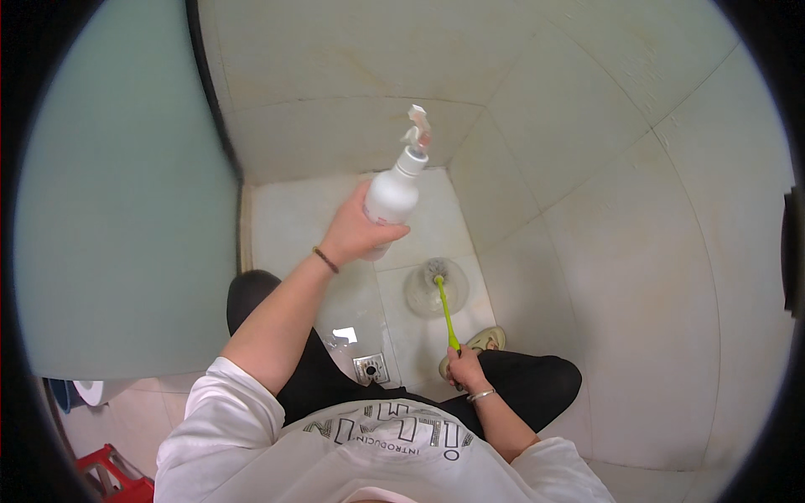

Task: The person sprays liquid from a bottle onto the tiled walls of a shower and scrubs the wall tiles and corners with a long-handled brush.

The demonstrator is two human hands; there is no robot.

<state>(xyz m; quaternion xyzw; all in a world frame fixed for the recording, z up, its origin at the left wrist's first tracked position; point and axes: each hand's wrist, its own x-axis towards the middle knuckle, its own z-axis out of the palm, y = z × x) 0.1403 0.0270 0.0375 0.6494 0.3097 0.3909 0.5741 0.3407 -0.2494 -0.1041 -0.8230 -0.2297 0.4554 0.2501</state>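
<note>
My left hand (362, 228) is wrapped round the body of a white spray bottle (392, 198), held up in front of me. The bottle tilts with its trigger head pointing up and away. Lower down and to the right, my right hand (464, 369) grips the end of a brush with a lime-green handle (446, 312). The brush's pale bristle head (436, 269) is at the far side of a clear round basin (414, 295) on the floor. Whether the bristles touch the basin, I cannot tell.
A frosted glass panel (126, 201) stands on the left, and tiled walls (587, 201) rise ahead and to the right. A square floor drain (371, 369) lies between my legs, near my slipper (490, 339). A red plastic stool (113, 474) is at the lower left.
</note>
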